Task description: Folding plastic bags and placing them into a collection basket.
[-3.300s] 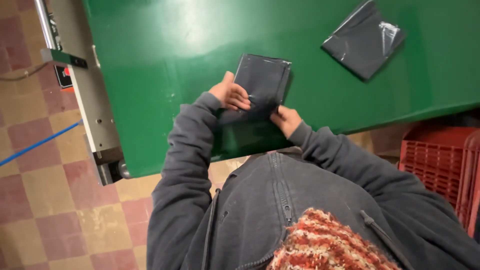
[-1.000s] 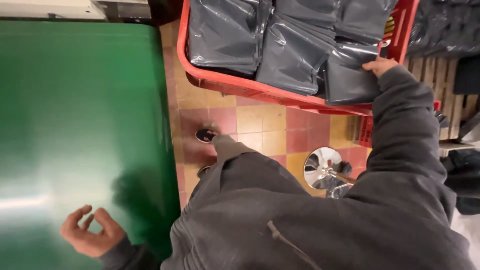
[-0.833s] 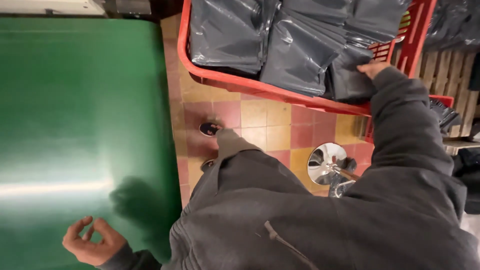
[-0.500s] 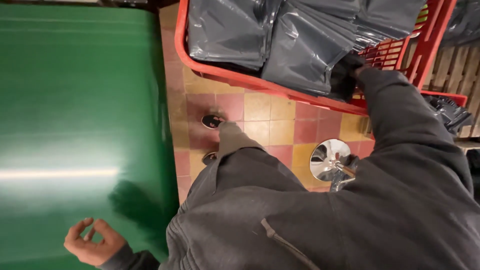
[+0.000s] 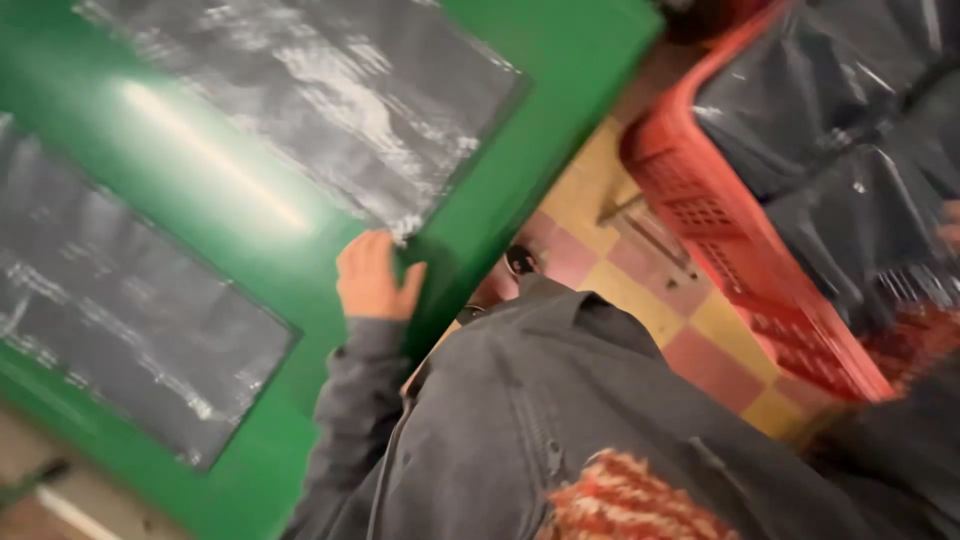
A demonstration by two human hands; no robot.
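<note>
Left hand [image 5: 372,278] lies open on the green table [image 5: 250,190], touching the grey bag's [image 5: 330,110] corner; the bag stretches up-left. Right hand [image 5: 950,225] is barely visible at the frame edge, grip unclear.

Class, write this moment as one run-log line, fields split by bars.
left hand: flat on green table edge | right hand: barely visible at red crate | grey bags: two on table, more in crate | view: blurred

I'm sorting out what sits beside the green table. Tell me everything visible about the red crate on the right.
The red crate looks like moulded plastic with a solid rim and lattice-perforated walls. It stands on the red and yellow tiled floor, right of the green table, apart from it. It is filled with dark grey glossy plastic bags, which rise above its rim. The picture is blurred and the crate runs past the frame's edge, so its far side is hidden.
</note>
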